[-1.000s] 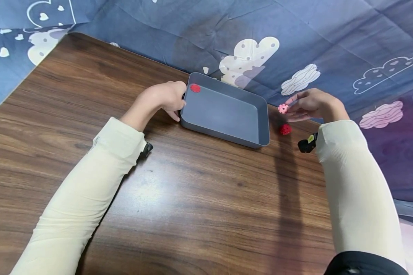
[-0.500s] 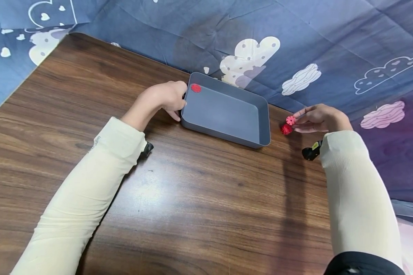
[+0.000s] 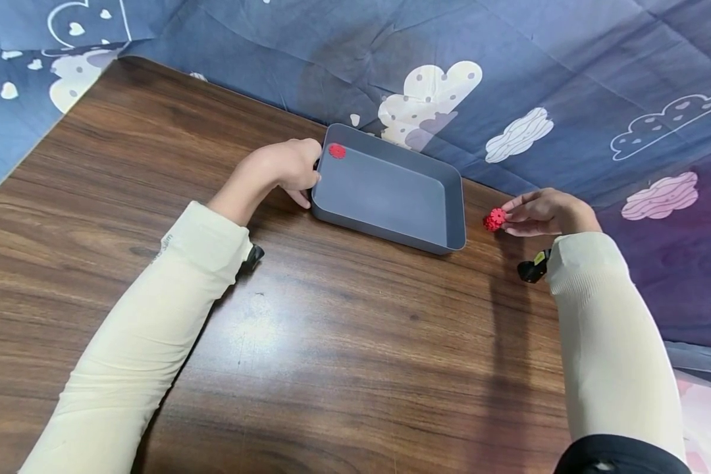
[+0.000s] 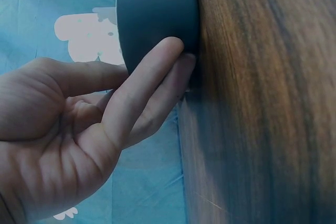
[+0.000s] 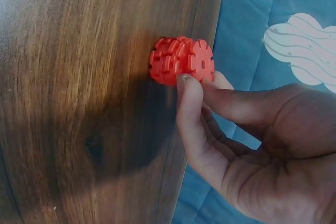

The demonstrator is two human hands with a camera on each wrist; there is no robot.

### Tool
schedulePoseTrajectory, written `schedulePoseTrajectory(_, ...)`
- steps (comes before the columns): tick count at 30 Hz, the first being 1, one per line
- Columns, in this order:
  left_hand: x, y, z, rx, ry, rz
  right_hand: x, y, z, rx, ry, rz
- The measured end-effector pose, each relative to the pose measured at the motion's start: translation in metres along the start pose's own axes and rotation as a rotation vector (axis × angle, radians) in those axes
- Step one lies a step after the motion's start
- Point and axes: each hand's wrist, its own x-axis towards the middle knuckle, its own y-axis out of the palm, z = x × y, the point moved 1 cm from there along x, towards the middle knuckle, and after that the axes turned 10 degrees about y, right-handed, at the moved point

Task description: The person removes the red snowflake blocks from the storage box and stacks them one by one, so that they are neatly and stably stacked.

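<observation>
A grey rectangular tray (image 3: 391, 197) stands near the table's back edge. My left hand (image 3: 290, 166) grips its left end; in the left wrist view the thumb is at the rim and fingers lie along the outer wall. One red notched disc (image 3: 336, 151) lies flat in the tray's far left corner. Right of the tray, my right hand (image 3: 548, 212) pinches a red notched disc (image 5: 202, 61) between thumb and fingers. That disc is at the top of a stack of red notched discs (image 5: 165, 64) on the table, seemingly touching it.
The wood-grain table (image 3: 332, 342) stretches toward me in front of the tray. A blue cloth (image 3: 308, 59) with cloud prints hangs close behind the tray and the right hand. A small black wrist camera (image 3: 533, 268) hangs under the right sleeve.
My right hand has moved down and slightly right, bringing the pinched disc from above the stack onto its top. The left hand and tray have stayed in place.
</observation>
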Motion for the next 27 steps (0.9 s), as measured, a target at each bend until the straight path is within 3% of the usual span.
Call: schedulePoseTrajectory(27,-0.0012,0.0004,-0.0022,0.003,-0.002,0.005,-0.0023,0.0016,-0.0092,0.018,-0.028,-0.027)
